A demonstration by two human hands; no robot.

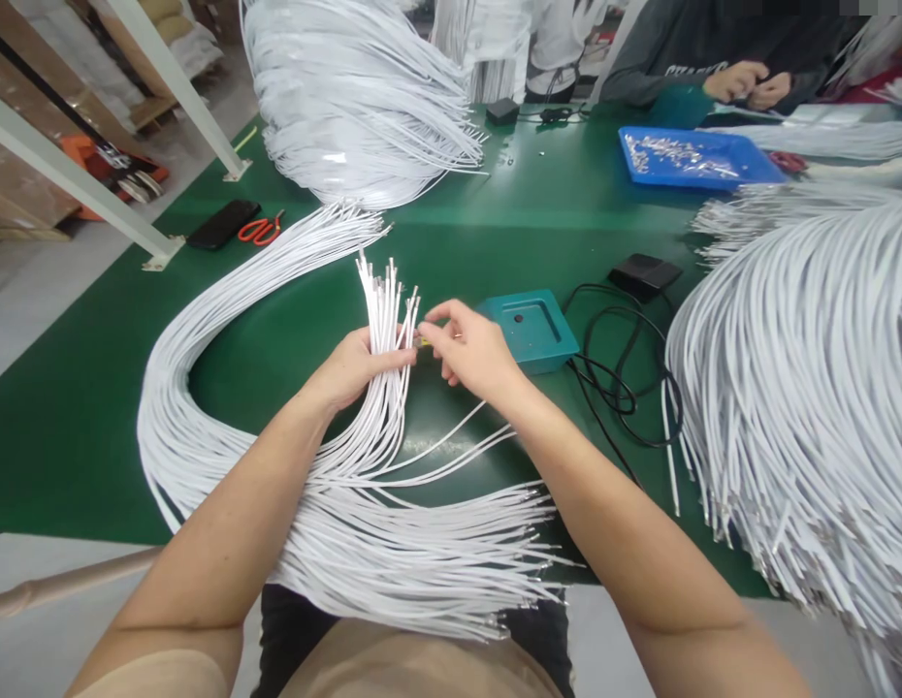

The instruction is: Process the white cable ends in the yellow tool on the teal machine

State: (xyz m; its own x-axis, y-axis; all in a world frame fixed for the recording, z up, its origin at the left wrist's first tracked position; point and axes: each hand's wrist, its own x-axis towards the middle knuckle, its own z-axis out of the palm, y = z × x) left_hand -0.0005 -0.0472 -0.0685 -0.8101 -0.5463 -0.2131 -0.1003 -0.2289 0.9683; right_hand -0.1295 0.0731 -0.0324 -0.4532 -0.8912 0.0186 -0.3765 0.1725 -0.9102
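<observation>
My left hand [364,366] is closed round a bunch of white cables [385,320], whose metal-tipped ends stand up above the thumb. Just right of that bunch, my right hand [466,344] is closed in a pinch, thumb and forefinger close to the left thumb. Something small with a bit of yellow shows at its fingertips, too small to name. The held cables belong to a long curved bundle [167,388] on the green table. More loose cable ends [451,553] fan out to the right below my hands, over the table's front edge.
Behind my right hand sits a teal device [534,330] with black cords [611,388]. Big coils of white cable lie at the back [349,97] and right [807,359]. A blue tray [713,174], red scissors [262,230] and black phone [223,224] are farther off; a co-worker [684,58] sits opposite.
</observation>
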